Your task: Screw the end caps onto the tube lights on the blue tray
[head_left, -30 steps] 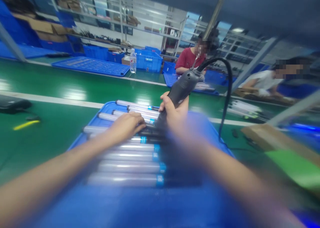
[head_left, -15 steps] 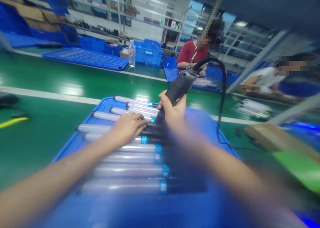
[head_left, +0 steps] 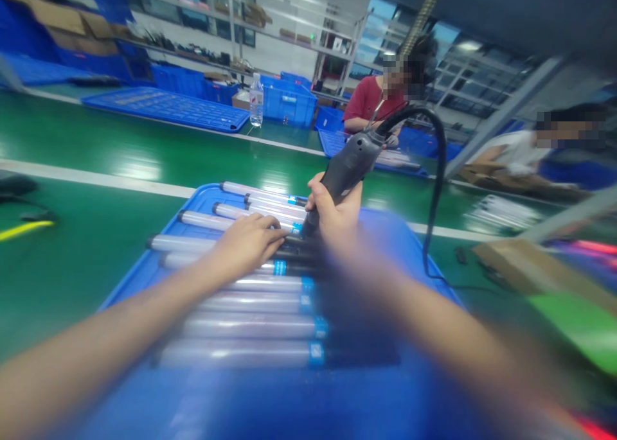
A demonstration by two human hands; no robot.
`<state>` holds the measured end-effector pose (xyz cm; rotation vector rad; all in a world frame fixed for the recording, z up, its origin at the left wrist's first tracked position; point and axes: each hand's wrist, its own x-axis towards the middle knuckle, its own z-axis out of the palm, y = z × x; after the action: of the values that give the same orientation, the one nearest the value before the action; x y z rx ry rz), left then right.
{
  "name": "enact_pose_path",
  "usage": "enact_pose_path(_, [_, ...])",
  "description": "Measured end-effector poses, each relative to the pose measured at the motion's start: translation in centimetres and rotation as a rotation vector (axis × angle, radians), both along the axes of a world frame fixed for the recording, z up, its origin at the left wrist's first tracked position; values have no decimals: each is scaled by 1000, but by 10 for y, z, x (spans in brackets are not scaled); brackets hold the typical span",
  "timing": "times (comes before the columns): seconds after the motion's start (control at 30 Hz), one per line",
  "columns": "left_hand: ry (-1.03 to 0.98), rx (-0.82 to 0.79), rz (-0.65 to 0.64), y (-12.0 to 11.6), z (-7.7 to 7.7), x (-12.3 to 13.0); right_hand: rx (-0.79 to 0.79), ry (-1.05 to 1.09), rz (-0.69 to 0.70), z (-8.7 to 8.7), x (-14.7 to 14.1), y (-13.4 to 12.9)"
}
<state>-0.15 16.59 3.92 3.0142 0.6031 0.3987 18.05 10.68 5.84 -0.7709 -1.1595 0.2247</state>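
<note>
My right hand is wrapped round a black corded electric screwdriver, tilted with its lower end down among the tubes. My left hand lies over the row with its fingers together, gripping a tube close to its black end, just left of the screwdriver. Its fingertips partly hide what they hold. Several pale, see-through tubes with black ends and blue labels lie side by side on a blue plastic lid or tray. The screwdriver's tip is hidden behind my right hand and blur.
The black cord loops down right of the tray onto the green table. A water bottle and blue crate stand behind. Across the table are a person in red and one in white. A cardboard box sits right.
Both hands and the screwdriver keep almost the same place over the tubes. The view has shifted very slightly. A glow at the right edge turned from blue to red.
</note>
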Motion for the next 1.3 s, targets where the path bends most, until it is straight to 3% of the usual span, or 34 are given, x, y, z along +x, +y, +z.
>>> enact_pose_path(0.53, [8, -16, 13, -1, 1, 0, -76, -21, -39, 3, 1, 5])
enact_pose_path(0.7, [19, -38, 35, 0, 2, 1, -49, -13, 11, 11, 0, 6])
enact_pose_path(0.83, [-43, -81, 26, 2, -1, -1, 13, 44, 86, 17, -17, 6])
enact_pose_path(1.0, [-162, -229, -33, 6, -8, -5, -65, 15, 179, 18, -36, 3])
enact_pose_path(1.1, [-181, -251, -40, 6, -8, -6, -7, 21, 142, 21, -26, 2])
enact_pose_path(1.3, [-172, -205, 5, 5, -5, -8, 7, -19, -82, 30, 28, -14])
